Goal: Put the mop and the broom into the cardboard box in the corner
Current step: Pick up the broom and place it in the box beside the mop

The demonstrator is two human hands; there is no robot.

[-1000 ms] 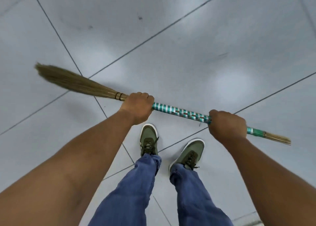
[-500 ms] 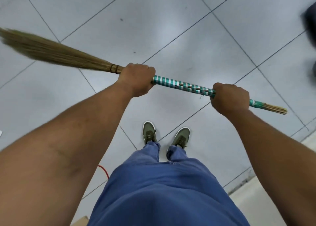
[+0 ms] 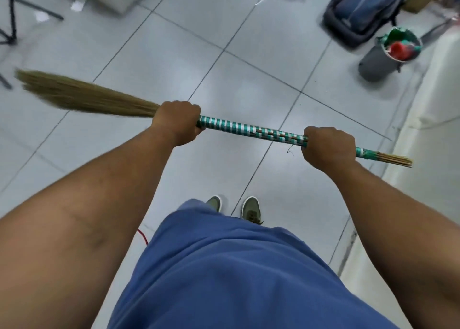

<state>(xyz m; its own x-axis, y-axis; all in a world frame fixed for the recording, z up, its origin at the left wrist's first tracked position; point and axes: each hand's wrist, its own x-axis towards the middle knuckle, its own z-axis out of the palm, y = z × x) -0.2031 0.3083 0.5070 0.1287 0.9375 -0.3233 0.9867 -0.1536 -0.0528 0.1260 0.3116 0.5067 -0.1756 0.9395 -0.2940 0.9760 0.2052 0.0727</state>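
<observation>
While the head camera looks down past a blue-clad torso, both bare hands hold a grass broom with a handle wrapped in green and silver bands (image 3: 251, 130) roughly level above the pale grey tiled floor (image 3: 249, 54). The left hand (image 3: 178, 122) is closed in a full fist around the handle just where the tan bristle fan begins, and the bristles spread out toward the left edge, blurred. The right hand (image 3: 328, 145) is likewise wrapped tight around the handle near its far end, with a short stub of banded handle and bare straw ends sticking out beyond it to the right. Between the two fists the banded handle runs exposed, sloping slightly down to the right. Below, two olive green shoes (image 3: 251, 208) stand on the tiles, just beside a dark grout line. At upper right a grey bucket with a green liner and a red object inside (image 3: 388, 54) stands on the floor, near a dark blue bag (image 3: 361, 7). A black stand's legs (image 3: 12, 17) show at upper left. A red cord (image 3: 143, 236) lies on the floor beside the left forearm. Neither the mop nor the cardboard box can be made out.
</observation>
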